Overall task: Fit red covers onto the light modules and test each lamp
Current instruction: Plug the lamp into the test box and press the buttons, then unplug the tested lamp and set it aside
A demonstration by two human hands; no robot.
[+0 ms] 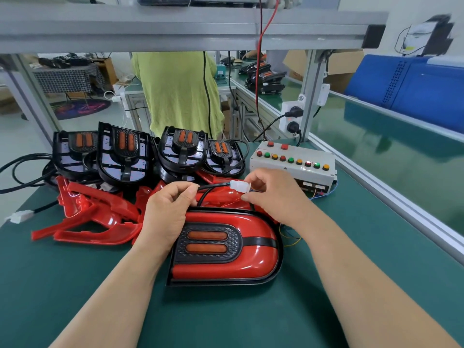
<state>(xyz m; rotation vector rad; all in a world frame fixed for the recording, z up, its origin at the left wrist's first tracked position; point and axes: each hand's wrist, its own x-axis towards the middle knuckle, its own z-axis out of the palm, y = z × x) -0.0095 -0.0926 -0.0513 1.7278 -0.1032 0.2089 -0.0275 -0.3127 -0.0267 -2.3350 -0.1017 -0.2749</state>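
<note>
A lamp with its red cover (251, 257) fitted lies on the green mat in front of me, amber strips facing up. Its black cable (213, 187) rises from the lamp's far edge. My left hand (168, 212) grips that cable just behind its white plug (237, 184). My right hand (271, 189) pinches the mating white connector, and the two plugs meet between my hands. Thin wires run from it toward the white test box (292, 163) with coloured buttons, two of them lit.
Several uncovered black light modules (123, 154) stand in a row at the back. Loose red covers (90, 217) lie piled at the left. A loose white plug (18, 217) rests at the left edge. A person in a green shirt (175, 91) stands beyond the bench. A conveyor rail (391, 187) runs along the right.
</note>
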